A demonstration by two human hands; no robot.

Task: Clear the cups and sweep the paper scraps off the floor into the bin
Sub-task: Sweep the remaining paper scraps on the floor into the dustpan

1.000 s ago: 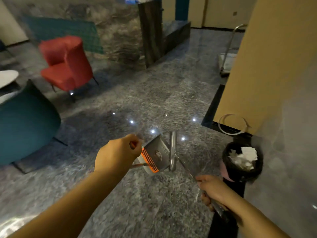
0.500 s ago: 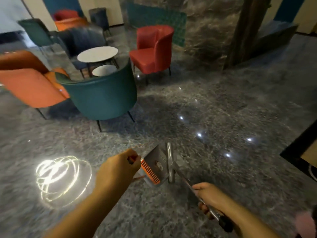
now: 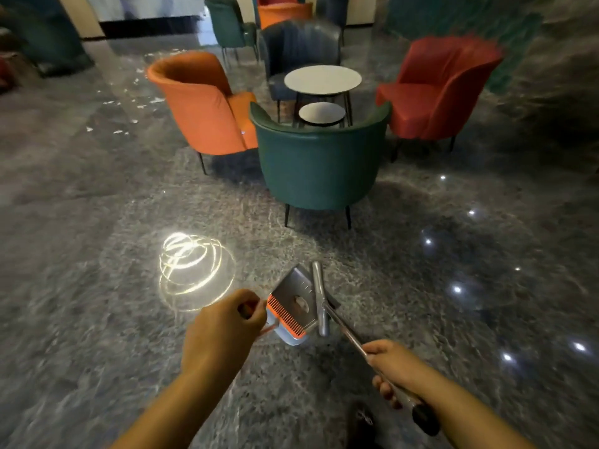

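Marble floor, grey and glossy, fills the room and mirrors ceiling lights as bright dots and one looping glare. White paper scraps lie scattered on it far off to the left, beyond an orange armchair. A teal armchair, a red armchair and a dark chair ring two round white worktops, one low and small. Near the camera, the left hand has its grip curled round the handle of a grey dustpan with an orange comb edge. The right hand grips a metal broom handle just beside the pan.
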